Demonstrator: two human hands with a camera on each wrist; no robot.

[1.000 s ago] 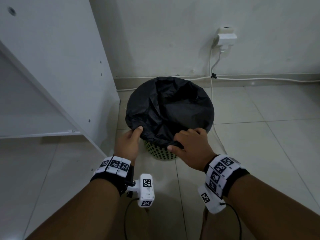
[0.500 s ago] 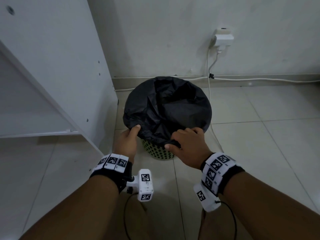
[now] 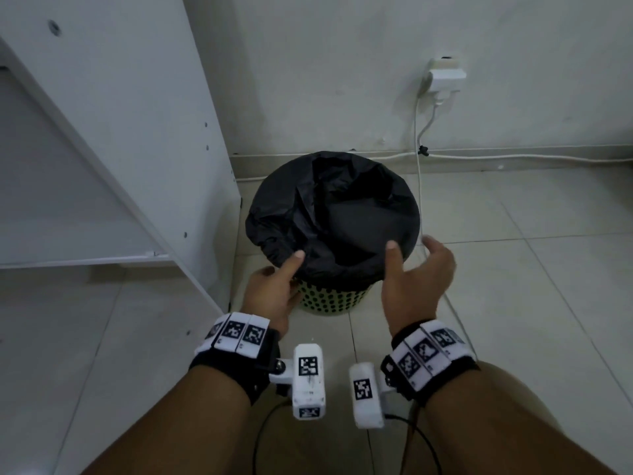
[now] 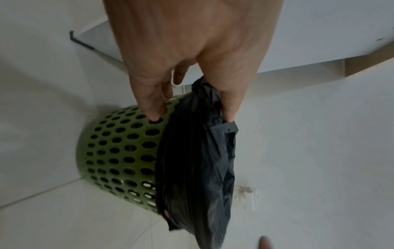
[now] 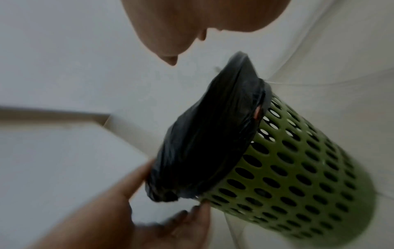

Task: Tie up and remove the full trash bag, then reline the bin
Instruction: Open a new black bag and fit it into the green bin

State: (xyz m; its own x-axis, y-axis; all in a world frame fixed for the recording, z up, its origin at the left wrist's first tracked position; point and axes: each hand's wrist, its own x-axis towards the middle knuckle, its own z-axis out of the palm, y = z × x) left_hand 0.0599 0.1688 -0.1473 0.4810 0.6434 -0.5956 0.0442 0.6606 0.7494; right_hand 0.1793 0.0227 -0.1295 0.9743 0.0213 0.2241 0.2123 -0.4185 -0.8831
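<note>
On the left stands a white cabinet panel (image 3: 144, 138), close beside the round green perforated plastic bin (image 3: 329, 301) on the pale tiled floor (image 3: 513, 303). The thin black plastic trash bag (image 3: 335, 217) lines that bin, its edge folded over the rim. The left hand (image 3: 270, 293) pinches that folded edge at the near-left of the rim, thumb on top and fingers (image 4: 153, 107) against the bin wall below. To do this step well, it seems best to keep that pinch firm and peel the film upward off the rim rather than outward, since the light bin looks likely to tip or slide. Further right, the right hand (image 3: 414, 279) hovers over the near-right rim with fingers spread, holding nothing; it should take its own fold before any lifting. A white cable (image 3: 419, 186) runs down the wall just right of the bin, so keep pulls clear of it.
</note>
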